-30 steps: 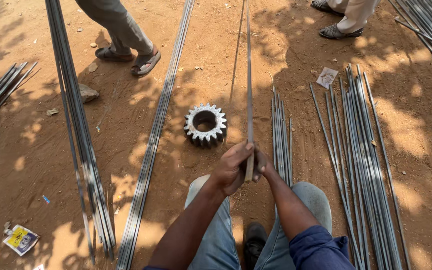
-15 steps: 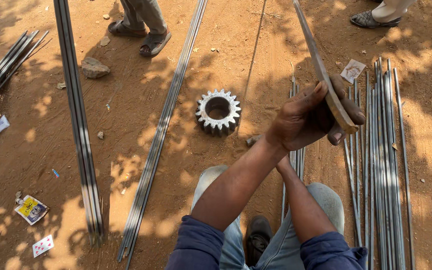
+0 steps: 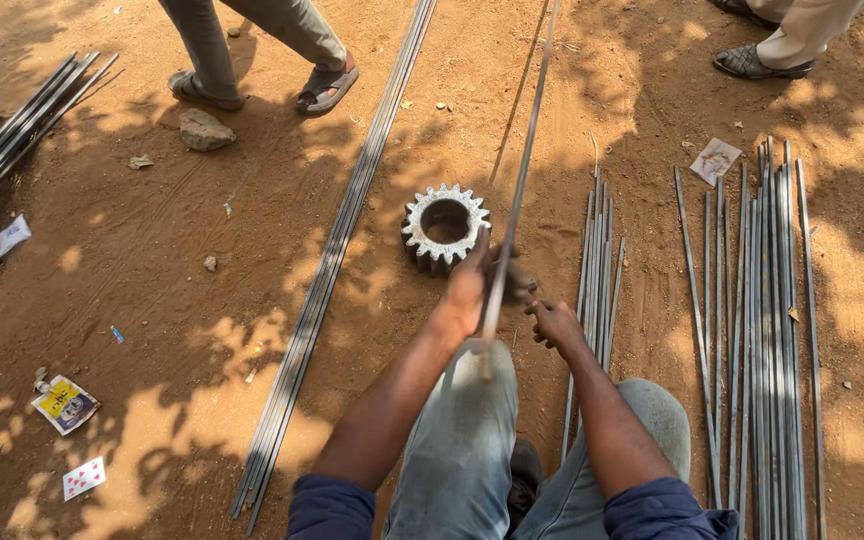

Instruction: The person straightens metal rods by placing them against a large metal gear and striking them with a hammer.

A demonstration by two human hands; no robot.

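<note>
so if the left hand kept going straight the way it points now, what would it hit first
Most likely the metal gear lying on the dirt: the left hand, gripping a long rod, points right at it. The hand may be raised above it; depth is unclear.

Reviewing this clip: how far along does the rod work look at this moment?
Done, apparently: a small bundle of short rods lies to the person's right and a larger sorted pile beyond it. In hand: the left hand grips one long thin rod beside the toothed gear; the right hand is off it. Possibly left: long rod bundles on the ground.
</note>
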